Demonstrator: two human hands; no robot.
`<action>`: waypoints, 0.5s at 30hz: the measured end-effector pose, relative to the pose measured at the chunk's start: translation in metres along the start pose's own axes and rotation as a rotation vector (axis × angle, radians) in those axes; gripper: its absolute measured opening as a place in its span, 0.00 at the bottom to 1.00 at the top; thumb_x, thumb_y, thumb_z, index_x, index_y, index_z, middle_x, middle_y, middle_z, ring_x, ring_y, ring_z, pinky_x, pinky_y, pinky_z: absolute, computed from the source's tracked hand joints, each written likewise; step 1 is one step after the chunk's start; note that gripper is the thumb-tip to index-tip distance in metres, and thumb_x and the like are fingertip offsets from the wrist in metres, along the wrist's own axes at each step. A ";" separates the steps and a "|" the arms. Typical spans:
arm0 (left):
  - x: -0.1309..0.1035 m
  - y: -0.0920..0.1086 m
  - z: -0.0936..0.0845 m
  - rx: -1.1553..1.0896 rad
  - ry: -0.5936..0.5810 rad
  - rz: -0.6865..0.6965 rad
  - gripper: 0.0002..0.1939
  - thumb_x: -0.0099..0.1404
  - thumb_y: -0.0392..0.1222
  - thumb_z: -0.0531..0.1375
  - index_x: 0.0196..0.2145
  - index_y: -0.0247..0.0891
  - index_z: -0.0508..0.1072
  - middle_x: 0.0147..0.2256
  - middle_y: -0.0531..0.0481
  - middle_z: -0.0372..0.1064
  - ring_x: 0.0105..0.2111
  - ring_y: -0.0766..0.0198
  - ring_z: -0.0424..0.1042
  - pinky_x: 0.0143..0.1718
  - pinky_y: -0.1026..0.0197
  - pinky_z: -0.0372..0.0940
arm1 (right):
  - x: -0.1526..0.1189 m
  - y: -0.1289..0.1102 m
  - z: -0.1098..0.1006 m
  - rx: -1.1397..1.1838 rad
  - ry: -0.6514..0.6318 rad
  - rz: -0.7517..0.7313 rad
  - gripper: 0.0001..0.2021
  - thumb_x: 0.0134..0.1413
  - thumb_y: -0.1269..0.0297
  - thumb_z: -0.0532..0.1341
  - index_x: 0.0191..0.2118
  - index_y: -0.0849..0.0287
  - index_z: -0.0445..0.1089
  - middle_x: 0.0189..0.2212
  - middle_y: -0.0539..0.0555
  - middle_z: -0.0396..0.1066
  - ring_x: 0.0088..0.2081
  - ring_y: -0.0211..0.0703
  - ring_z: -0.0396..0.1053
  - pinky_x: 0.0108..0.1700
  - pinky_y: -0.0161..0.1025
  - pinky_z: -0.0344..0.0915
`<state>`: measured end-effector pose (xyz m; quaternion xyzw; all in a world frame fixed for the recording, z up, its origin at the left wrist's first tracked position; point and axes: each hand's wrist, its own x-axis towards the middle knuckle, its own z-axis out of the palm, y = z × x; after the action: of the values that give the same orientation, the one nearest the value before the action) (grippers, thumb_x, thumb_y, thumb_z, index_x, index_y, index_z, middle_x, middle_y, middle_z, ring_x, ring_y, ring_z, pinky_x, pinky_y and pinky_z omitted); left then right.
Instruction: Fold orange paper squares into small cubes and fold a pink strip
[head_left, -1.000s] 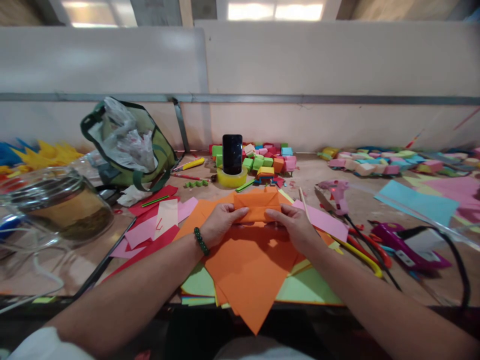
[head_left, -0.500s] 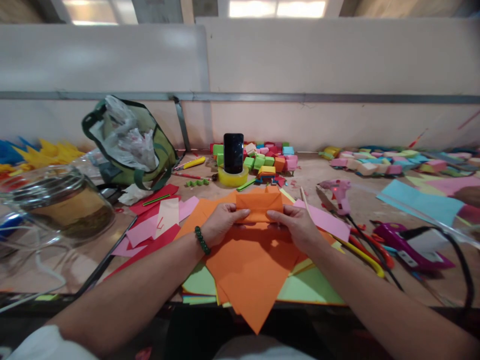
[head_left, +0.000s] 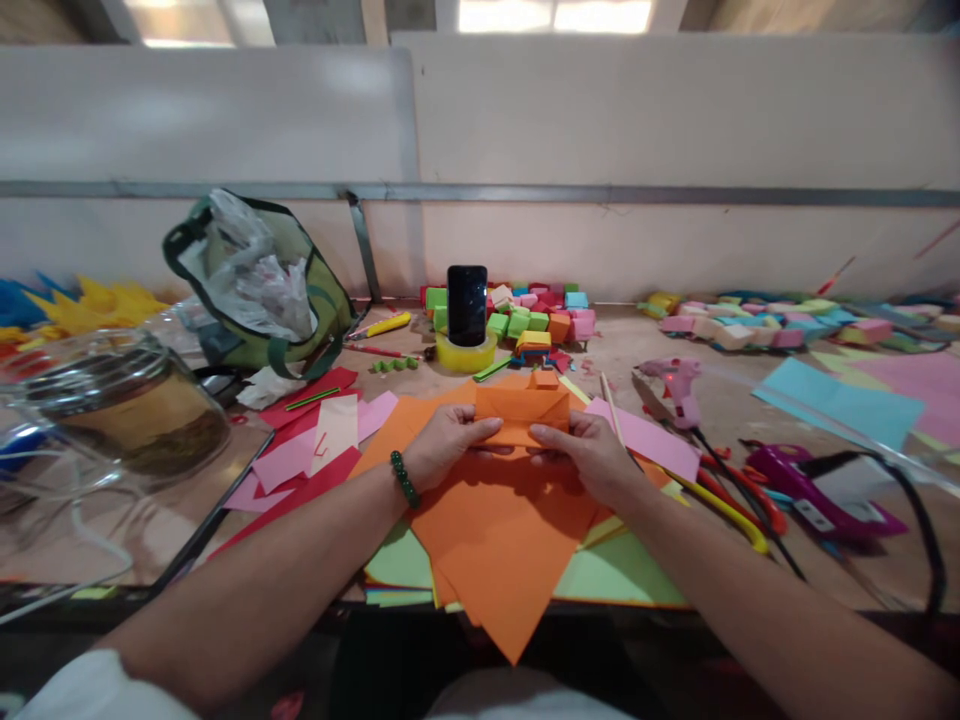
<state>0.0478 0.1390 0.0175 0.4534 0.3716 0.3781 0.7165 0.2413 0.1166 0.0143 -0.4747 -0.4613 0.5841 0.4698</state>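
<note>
Between my hands is a folded piece of orange paper, creased into a small rectangle and raised a little above the stack. My left hand pinches its left end, thumb on the near side. On the right end, my right hand grips it the same way, thumb pointing inward. Large orange sheets lie under both hands, one corner hanging past the table's front edge. Light green sheets show beneath them. Just behind the folded paper sits a small orange paper box.
A phone stands in a yellow tape roll, before several coloured paper cubes. To the right are a pink glue gun, scissors and a purple tool. Leftward are a glass jar, a green bag and red paper.
The folded orange paper has shifted slightly to the right and tilted a little. My right thumb has slid slightly inward along it. Both hands keep their hold.
</note>
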 end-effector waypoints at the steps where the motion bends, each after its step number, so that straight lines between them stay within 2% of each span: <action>1: 0.001 -0.001 -0.001 -0.008 -0.004 -0.023 0.20 0.49 0.48 0.70 0.36 0.31 0.76 0.36 0.41 0.77 0.29 0.61 0.77 0.25 0.70 0.68 | 0.000 0.000 0.000 -0.002 0.002 -0.005 0.18 0.37 0.58 0.72 0.38 0.60 0.76 0.33 0.54 0.77 0.29 0.40 0.74 0.30 0.33 0.73; 6: 0.003 -0.003 -0.003 -0.026 -0.010 -0.043 0.16 0.51 0.46 0.69 0.32 0.31 0.77 0.29 0.45 0.76 0.26 0.64 0.77 0.23 0.72 0.67 | -0.001 0.001 -0.001 0.002 -0.014 0.024 0.16 0.38 0.58 0.71 0.36 0.60 0.76 0.32 0.54 0.77 0.27 0.38 0.73 0.28 0.32 0.72; 10: 0.001 -0.002 -0.003 -0.009 0.001 -0.051 0.16 0.50 0.45 0.70 0.32 0.30 0.77 0.30 0.44 0.77 0.24 0.65 0.76 0.25 0.70 0.69 | 0.000 0.002 -0.003 0.028 -0.027 0.060 0.12 0.42 0.60 0.69 0.35 0.58 0.75 0.29 0.53 0.77 0.23 0.36 0.72 0.25 0.30 0.71; 15: 0.002 0.001 -0.003 -0.026 -0.031 -0.022 0.14 0.53 0.42 0.68 0.35 0.29 0.75 0.31 0.42 0.76 0.23 0.65 0.75 0.25 0.69 0.69 | 0.001 -0.002 -0.001 0.117 0.019 0.083 0.13 0.38 0.66 0.69 0.35 0.59 0.75 0.26 0.52 0.76 0.22 0.36 0.72 0.22 0.29 0.69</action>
<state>0.0457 0.1423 0.0167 0.4458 0.3606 0.3680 0.7320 0.2424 0.1175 0.0156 -0.4706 -0.4020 0.6245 0.4764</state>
